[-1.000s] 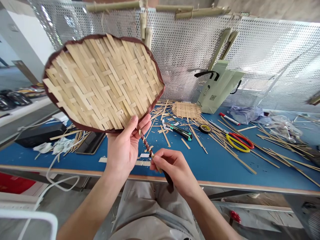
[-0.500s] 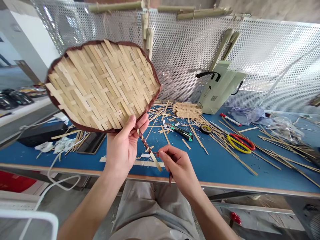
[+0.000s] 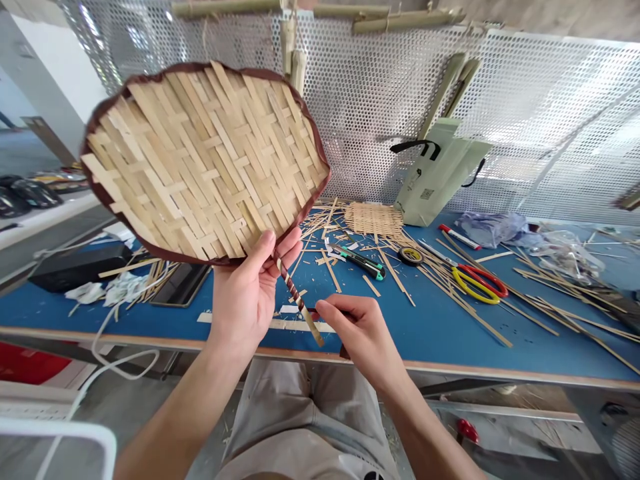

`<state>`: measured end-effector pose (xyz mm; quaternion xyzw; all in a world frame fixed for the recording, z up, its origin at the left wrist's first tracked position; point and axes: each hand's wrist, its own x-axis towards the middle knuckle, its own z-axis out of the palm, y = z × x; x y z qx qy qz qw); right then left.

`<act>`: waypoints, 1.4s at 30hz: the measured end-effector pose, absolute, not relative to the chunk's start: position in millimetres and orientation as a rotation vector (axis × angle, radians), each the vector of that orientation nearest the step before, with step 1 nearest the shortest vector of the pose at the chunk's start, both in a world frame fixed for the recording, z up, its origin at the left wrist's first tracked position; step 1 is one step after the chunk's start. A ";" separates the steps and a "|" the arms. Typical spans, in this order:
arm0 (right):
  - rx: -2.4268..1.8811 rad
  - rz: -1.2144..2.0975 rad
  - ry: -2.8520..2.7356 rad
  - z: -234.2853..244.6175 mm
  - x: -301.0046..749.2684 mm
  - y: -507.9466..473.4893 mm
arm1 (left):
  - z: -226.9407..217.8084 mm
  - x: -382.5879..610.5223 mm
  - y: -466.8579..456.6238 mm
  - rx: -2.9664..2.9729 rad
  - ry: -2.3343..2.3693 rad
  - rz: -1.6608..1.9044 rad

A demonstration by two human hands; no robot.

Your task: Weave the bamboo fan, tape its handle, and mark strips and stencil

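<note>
A woven bamboo fan (image 3: 210,167) with a dark brown edge binding is held up at the left, its face towards me. My left hand (image 3: 247,287) is closed around the base of the fan, where the handle (image 3: 293,288) begins. Brown ribbon spirals around this thin handle, with pale bamboo showing between the turns and bare at the tip. My right hand (image 3: 357,327) pinches the brown ribbon (image 3: 313,310), which runs taut from the handle into the fingers. A loose end hangs below that hand.
On the blue table (image 3: 440,340) lie a utility knife (image 3: 357,260), black tape (image 3: 411,255), scissors (image 3: 480,285), a red marker (image 3: 460,237) and scattered bamboo strips. A small woven piece (image 3: 374,220) and a pale green bag (image 3: 435,177) are farther back. A phone (image 3: 183,285) rests at left.
The fan has come slightly closer and higher. The ribbon wrap reaches a little lower on the handle. My right hand has turned slightly, still pinching the ribbon.
</note>
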<state>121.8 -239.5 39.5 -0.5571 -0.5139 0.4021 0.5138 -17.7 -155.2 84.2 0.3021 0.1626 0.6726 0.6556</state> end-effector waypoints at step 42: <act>-1.211 0.663 -1.174 6.1 101.3 -252.8 | 107.2 -19.1 -172.0 0.490 0.520 1.562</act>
